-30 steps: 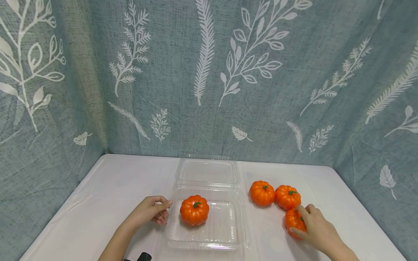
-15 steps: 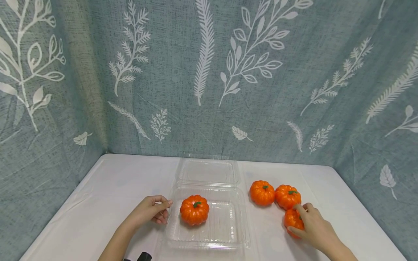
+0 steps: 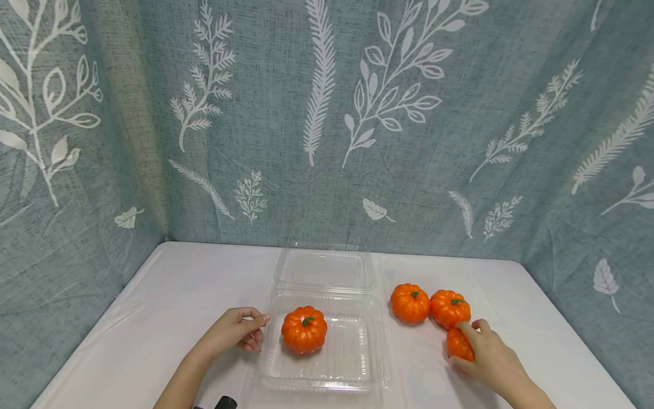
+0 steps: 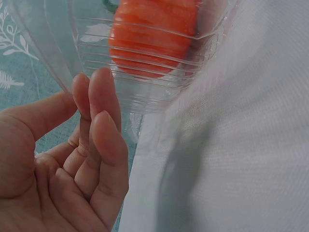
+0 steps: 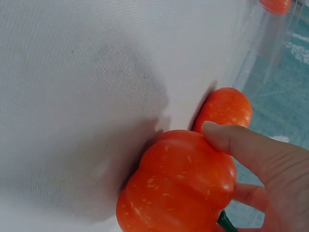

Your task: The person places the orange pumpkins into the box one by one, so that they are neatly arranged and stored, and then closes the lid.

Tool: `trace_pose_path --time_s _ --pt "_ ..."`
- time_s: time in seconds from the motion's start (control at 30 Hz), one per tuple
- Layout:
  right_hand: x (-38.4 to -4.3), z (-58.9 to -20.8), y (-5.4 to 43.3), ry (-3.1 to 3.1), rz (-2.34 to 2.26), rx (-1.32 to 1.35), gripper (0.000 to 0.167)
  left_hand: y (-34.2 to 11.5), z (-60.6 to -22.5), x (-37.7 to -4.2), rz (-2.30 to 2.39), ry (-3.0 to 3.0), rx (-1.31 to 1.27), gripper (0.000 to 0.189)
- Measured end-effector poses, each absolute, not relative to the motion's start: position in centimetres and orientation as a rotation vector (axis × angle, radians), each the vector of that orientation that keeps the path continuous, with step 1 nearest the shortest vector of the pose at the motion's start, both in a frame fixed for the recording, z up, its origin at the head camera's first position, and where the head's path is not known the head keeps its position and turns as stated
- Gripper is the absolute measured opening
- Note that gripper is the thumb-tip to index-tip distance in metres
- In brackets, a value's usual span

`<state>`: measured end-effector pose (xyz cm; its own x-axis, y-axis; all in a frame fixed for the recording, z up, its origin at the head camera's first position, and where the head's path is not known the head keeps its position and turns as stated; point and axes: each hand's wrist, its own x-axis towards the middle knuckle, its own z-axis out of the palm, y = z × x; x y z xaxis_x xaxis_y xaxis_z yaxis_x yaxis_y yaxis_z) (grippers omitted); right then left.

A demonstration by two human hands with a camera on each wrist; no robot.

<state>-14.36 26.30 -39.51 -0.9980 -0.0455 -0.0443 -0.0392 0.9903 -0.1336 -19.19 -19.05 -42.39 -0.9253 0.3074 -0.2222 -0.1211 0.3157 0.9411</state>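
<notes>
In the head view my right hand (image 3: 490, 360) grips the nearest orange toy pumpkin (image 3: 460, 345) on the right, thumb on its near side and fingers over the far side. The right wrist view shows this ribbed pumpkin (image 5: 178, 183) large, its green stem close by the fingers. At the centre lies a clear plastic clamshell box (image 3: 352, 358), lid (image 3: 327, 270) folded back. One pumpkin (image 3: 304, 329) sits in the left part of its base. My left hand (image 3: 236, 329) pinches the box's left rim between thumb and index finger; the other fingers curl loosely.
Two more pumpkins stand behind the right hand, a left one (image 3: 410, 303) and a right one (image 3: 450, 309), side by side. White cloth covers the table (image 3: 204, 272). A blue-green leaf-print curtain (image 3: 286, 187) rises behind. A black object (image 3: 226, 402) shows at the front edge.
My right fingers have drawn in around the nearest pumpkin, which has turned a little so its stem no longer shows in the head view. The left hand and the box have stayed put.
</notes>
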Motion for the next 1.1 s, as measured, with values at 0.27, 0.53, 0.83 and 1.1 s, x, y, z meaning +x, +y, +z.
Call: trace_pose_path --time_s 0.27,0.53,0.83,1.1 --pt "-14.4 -39.5 26.5 3.057 -0.243 -0.063 0.068 -19.2 -42.5 -19.1 1.642 2.224 0.169 0.030" --pt "-14.3 -39.4 26.7 3.057 -0.271 -0.083 0.066 -19.4 -42.6 -19.1 1.637 2.227 0.165 0.032" --pt "-14.2 -38.5 27.4 2.954 -0.281 -0.130 0.067 -19.3 -42.3 -19.1 1.627 2.237 0.173 0.032" --pt "-14.9 -37.2 28.4 2.731 -0.461 -0.219 0.062 -19.1 -42.2 -19.1 1.641 2.237 0.190 0.034"
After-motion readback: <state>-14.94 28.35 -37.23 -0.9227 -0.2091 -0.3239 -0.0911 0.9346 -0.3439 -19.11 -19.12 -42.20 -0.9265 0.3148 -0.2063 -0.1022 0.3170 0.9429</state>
